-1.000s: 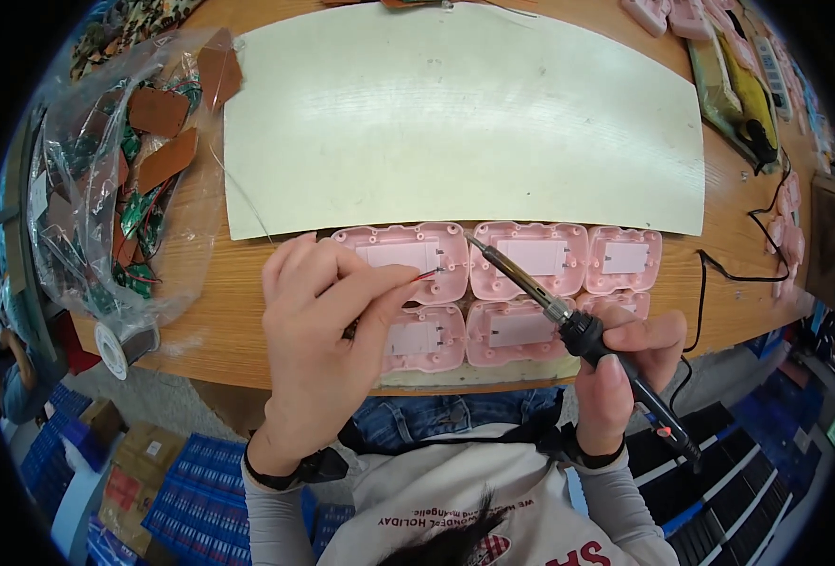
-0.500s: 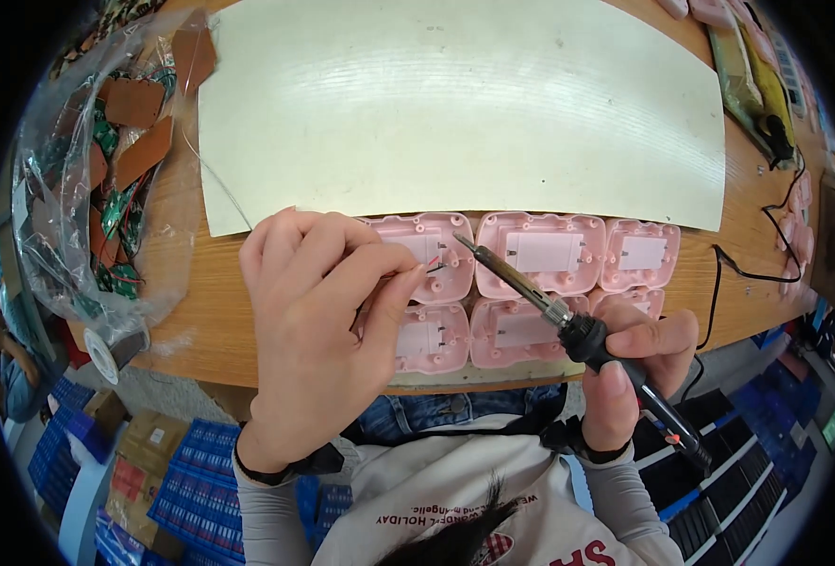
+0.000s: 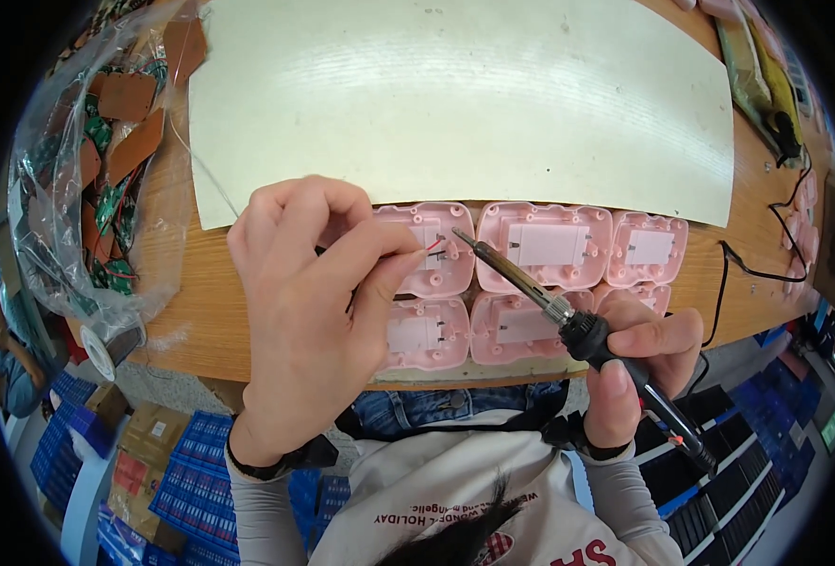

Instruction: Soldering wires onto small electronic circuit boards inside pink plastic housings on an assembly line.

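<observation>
My left hand [image 3: 318,283] is closed in a pinch on a thin red wire [image 3: 434,245], with a dark wire end just below it. The wire ends lie over a pink plastic casing half [image 3: 453,274], beside its small metal contact. My right hand [image 3: 661,338] grips a soldering iron [image 3: 580,332] by its black handle. The iron's tip points up and left over the same casing, a little right of the red wire and apparently apart from it. What lies inside my left palm is mostly hidden; a dark bit shows under the fingers.
More pink casing halves [image 3: 545,243] sit in two rows along the table's near edge. Beyond them lies a pale board [image 3: 455,113]. At left are a clear bag [image 3: 35,203] of circuit boards, a wire spool [image 3: 99,354] and a thin strand. A black cable [image 3: 752,274] runs at right.
My left hand has moved slightly up and away from me, bringing the red wire closer to the metal contact and the iron's tip. The right hand's grip is unchanged.
</observation>
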`<state>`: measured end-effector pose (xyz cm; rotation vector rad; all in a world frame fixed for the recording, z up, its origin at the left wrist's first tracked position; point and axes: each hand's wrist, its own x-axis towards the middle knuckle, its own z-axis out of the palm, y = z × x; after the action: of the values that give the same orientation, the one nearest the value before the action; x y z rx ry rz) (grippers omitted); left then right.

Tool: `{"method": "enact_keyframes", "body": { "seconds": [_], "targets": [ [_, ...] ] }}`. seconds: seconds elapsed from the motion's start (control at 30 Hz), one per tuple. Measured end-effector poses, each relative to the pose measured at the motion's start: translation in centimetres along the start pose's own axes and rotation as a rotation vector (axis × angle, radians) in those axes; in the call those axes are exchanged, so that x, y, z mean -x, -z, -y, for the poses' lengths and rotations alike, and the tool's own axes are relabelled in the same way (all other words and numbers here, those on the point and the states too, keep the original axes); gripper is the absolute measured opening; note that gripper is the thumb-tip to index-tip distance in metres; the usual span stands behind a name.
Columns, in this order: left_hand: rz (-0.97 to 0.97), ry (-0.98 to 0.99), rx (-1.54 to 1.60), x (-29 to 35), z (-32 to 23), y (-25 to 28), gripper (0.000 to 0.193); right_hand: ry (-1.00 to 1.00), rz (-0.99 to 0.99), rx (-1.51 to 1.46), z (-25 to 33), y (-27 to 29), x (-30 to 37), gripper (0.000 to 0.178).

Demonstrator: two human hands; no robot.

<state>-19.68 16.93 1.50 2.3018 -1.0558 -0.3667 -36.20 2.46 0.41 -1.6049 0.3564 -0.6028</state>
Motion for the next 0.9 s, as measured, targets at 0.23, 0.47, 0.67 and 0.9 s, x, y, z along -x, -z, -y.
{"method": "enact_keyframes", "body": {
  "seconds": [0.23,0.47,0.67,0.9],
  "targets": [
    [0.044,-0.006,0.015,-0.4,0.2,0.2,0.012,0.009,0.000,-0.004,0.0,-0.1,-0.1,0.025],
    [0.112,-0.003,0.009,-1.0,0.0,1.0,0.012,-0.003,-0.004,-0.018,0.0,-0.4,-0.2,0.024],
    [0.157,-0.019,0.048,-1.7,0.0,1.1,0.012,-0.006,0.009,-0.026,-0.1,-0.2,-0.3,0.023],
    [0.189,0.004,0.070,-1.9,-0.1,1.2,0.010,0.024,0.069,-0.016,-0.2,0.1,-0.7,0.023]
  ]
}}
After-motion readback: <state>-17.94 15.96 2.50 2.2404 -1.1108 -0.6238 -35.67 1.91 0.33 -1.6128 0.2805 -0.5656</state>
